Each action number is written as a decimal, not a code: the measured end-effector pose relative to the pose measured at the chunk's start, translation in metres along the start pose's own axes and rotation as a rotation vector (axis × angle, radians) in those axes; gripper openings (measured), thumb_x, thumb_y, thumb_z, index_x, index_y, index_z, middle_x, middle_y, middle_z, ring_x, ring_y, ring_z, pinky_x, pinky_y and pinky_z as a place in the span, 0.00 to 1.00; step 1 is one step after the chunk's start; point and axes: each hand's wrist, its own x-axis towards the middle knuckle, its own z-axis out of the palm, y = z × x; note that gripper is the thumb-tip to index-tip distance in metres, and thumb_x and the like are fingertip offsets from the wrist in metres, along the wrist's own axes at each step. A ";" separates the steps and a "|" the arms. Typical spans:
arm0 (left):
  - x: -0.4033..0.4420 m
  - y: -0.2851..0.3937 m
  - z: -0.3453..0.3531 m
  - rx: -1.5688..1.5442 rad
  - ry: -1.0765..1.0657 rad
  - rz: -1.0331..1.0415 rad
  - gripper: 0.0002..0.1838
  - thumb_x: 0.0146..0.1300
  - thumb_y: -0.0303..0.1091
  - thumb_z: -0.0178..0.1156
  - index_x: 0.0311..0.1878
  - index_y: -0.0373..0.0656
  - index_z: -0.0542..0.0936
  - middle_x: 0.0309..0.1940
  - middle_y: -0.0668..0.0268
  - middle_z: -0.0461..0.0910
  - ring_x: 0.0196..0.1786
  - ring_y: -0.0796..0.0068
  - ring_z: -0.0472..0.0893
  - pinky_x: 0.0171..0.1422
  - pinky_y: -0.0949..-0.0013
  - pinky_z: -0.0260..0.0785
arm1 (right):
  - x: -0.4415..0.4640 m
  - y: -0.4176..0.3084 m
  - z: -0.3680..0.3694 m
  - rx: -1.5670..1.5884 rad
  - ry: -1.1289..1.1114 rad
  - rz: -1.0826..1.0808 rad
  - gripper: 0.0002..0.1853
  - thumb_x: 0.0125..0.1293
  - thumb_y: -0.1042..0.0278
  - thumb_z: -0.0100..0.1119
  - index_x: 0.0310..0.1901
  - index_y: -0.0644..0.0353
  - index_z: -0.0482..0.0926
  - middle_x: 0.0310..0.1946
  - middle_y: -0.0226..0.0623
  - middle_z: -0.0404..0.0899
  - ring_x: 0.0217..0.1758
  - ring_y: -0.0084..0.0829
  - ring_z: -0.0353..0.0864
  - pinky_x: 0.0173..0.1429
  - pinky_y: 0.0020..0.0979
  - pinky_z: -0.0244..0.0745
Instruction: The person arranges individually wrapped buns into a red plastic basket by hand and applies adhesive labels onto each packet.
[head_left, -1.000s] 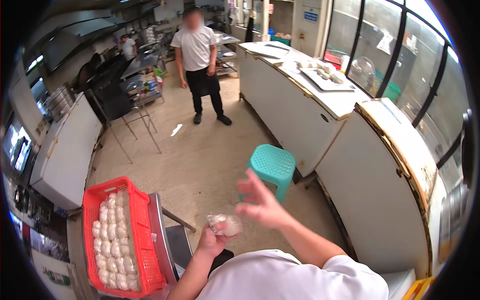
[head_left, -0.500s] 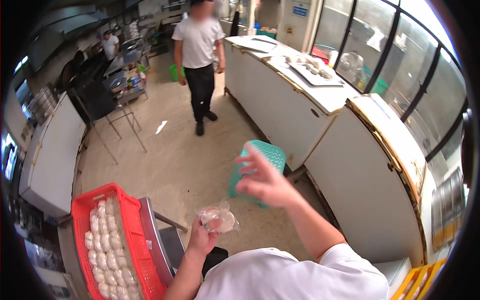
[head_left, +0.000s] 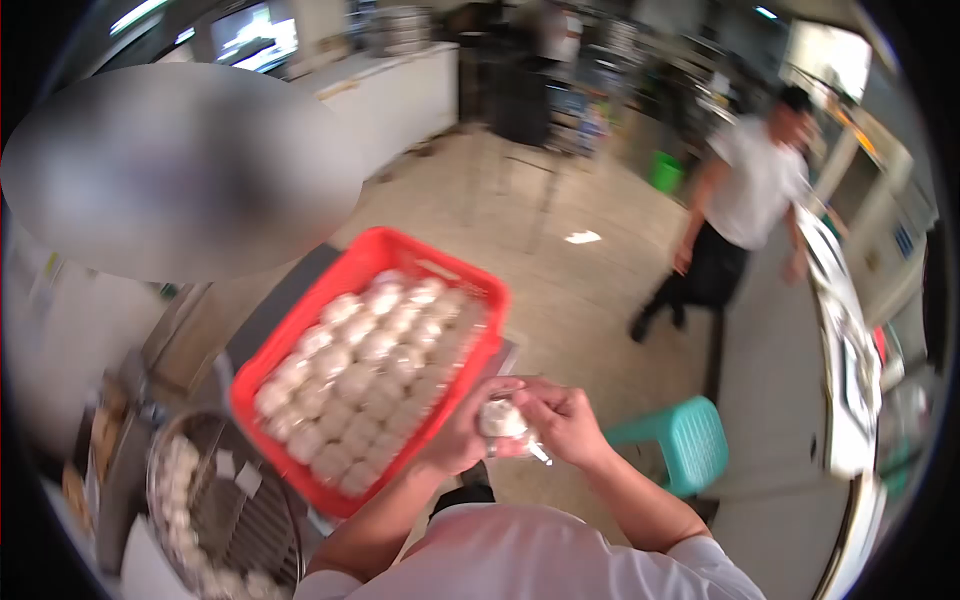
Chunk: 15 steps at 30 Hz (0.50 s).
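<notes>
In front of my body I hold a clear plastic bag of pale round buns (head_left: 503,418). My left hand (head_left: 458,440) is closed around the bag from the left and below. From the other side, my right hand (head_left: 568,422) pinches the bag's plastic near its top, fingers pressed together. A loose end of plastic pokes out below the right fingers. Just left of my hands stands a red plastic crate (head_left: 440,262), filled with rows of wrapped white buns (head_left: 355,380).
A round slatted steamer tray (head_left: 265,525) with buns along its edge sits at lower left. A teal stool (head_left: 697,445) stands to the right, before a long white cabinet (head_left: 775,390). A person (head_left: 755,190) stands beside that cabinet. A green bin (head_left: 665,172) is farther back.
My view has swung left toward the red crate. My right hand, raised with fingers spread before, has come down to the bag in my left hand. The other person now appears at the right.
</notes>
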 end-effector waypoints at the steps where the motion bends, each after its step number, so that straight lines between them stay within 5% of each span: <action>1: -0.003 0.006 -0.014 0.139 0.049 0.067 0.39 0.55 0.25 0.76 0.70 0.37 0.71 0.61 0.65 0.76 0.61 0.74 0.79 0.60 0.65 0.78 | 0.018 0.002 0.014 -0.039 0.008 -0.083 0.12 0.78 0.63 0.64 0.50 0.62 0.90 0.53 0.42 0.89 0.55 0.35 0.85 0.59 0.35 0.78; 6: -0.026 0.031 -0.052 -0.119 0.361 0.074 0.31 0.59 0.28 0.75 0.66 0.39 0.76 0.56 0.64 0.80 0.59 0.73 0.80 0.61 0.68 0.77 | 0.085 -0.022 0.072 -0.406 0.013 -0.613 0.08 0.74 0.68 0.66 0.45 0.62 0.91 0.47 0.44 0.90 0.46 0.40 0.86 0.55 0.37 0.78; 13: -0.063 0.046 -0.073 -0.019 0.594 0.057 0.36 0.60 0.27 0.75 0.72 0.38 0.72 0.57 0.62 0.81 0.57 0.71 0.82 0.59 0.66 0.78 | 0.124 -0.016 0.113 0.222 -0.450 -0.173 0.10 0.77 0.69 0.65 0.52 0.66 0.87 0.55 0.42 0.89 0.57 0.28 0.84 0.62 0.32 0.78; 15: -0.075 0.060 -0.066 0.067 0.684 0.019 0.38 0.60 0.27 0.75 0.73 0.38 0.71 0.57 0.61 0.81 0.57 0.70 0.82 0.57 0.66 0.80 | 0.130 -0.026 0.117 0.094 -0.593 -0.121 0.16 0.75 0.69 0.67 0.60 0.65 0.85 0.61 0.41 0.85 0.62 0.28 0.82 0.69 0.33 0.76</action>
